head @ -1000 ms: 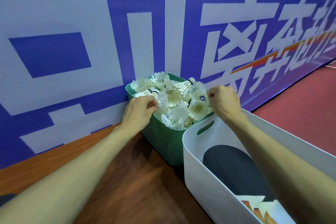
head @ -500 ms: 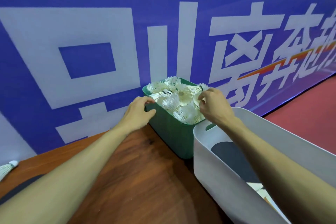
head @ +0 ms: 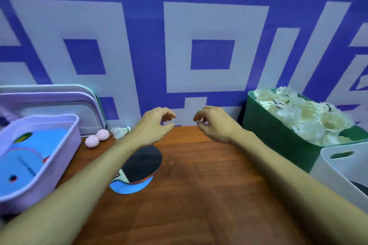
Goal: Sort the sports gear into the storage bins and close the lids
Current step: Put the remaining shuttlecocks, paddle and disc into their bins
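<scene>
My left hand [head: 154, 127] and my right hand [head: 214, 123] hover side by side over the middle of the wooden table, fingers loosely curled, holding nothing. A green bin [head: 278, 135] heaped with white shuttlecocks [head: 302, 117] stands at the right. In front of it is a white bin [head: 338, 167]. A black-faced table tennis paddle [head: 143, 163] lies on a blue disc [head: 127, 188] under my left forearm. One loose shuttlecock [head: 120, 131] and two pink spiky balls [head: 97, 138] lie by the wall. A lilac bin [head: 39, 167] at the left holds blue paddle-shaped items [head: 25, 157].
Lids [head: 59, 101] lean against the blue and white banner wall [head: 199, 45] behind the lilac bin. The wooden table [head: 199, 195] runs up to the wall.
My hands have let go of the green bin's rim and shuttlecocks and moved left to the table's middle. The view has swung left, bringing the lilac bin, paddle and balls into sight.
</scene>
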Motion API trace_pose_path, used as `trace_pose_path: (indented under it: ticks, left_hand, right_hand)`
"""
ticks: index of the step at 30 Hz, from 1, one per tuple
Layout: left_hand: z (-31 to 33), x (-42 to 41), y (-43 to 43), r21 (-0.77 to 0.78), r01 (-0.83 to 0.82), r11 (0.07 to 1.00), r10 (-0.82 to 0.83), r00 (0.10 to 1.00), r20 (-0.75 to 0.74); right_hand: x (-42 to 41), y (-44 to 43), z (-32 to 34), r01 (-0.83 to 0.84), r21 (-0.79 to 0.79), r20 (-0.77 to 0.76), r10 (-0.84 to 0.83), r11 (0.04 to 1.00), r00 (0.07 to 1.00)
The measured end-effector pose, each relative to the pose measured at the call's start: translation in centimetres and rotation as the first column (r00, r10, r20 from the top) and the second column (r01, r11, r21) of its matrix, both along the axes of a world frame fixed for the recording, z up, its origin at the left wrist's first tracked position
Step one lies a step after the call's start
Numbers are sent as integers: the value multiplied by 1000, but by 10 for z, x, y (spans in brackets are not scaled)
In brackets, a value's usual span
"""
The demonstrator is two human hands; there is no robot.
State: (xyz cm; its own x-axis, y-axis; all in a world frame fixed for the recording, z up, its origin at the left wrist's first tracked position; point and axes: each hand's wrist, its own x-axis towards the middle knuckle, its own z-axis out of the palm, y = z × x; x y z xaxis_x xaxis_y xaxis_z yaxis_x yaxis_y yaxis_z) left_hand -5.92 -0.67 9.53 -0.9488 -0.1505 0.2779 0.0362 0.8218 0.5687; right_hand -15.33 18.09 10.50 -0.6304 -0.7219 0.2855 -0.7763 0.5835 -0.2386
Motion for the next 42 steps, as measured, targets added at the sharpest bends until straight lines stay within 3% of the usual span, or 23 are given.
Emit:
trace_pose_path:
  ticks: [6,14,19,23,25,29,32,35,42]
  left_hand:
    - [-44,23,-97,15,-207,978,205,976,76]
    - [-132,-10,-184,79,-498,863,475,855,207]
    - [-169,-46,-200,149,-635,758,596,767,239]
    - [-179,-69,-201,349,-739,576,670,672,315]
    - [-182,-75,-200,366,-754,545,697,651,301]
    - [-176,-65,-190,300,-681,667,659,728,188]
    - [-157,-45,-167,174,-505,845,493,863,112]
    - [-131,-21,-135,74,-274,959,270,961,60]
    - [-61,18,-46,62,68,996,-65,997,-48]
  right_hand:
    - [-2,-98,-40,-98,43,104,93,994,990]
    - [-31,-191,-108,-150,56,239,132,987,962]
    - [-46,-210,-145,-140,18,267,130,990,955]
    - [-53,-209,-158,-134,2,288,127,991,949]
    - [-54,-205,-160,-140,9,301,131,990,945]
    - [-53,-188,-153,-141,5,295,133,990,946]
    - [-47,-169,-134,-158,-16,260,156,987,953]
    - [-34,-143,-106,-204,-47,225,209,978,952]
    - [0,-51,-34,-313,14,286,296,950,911]
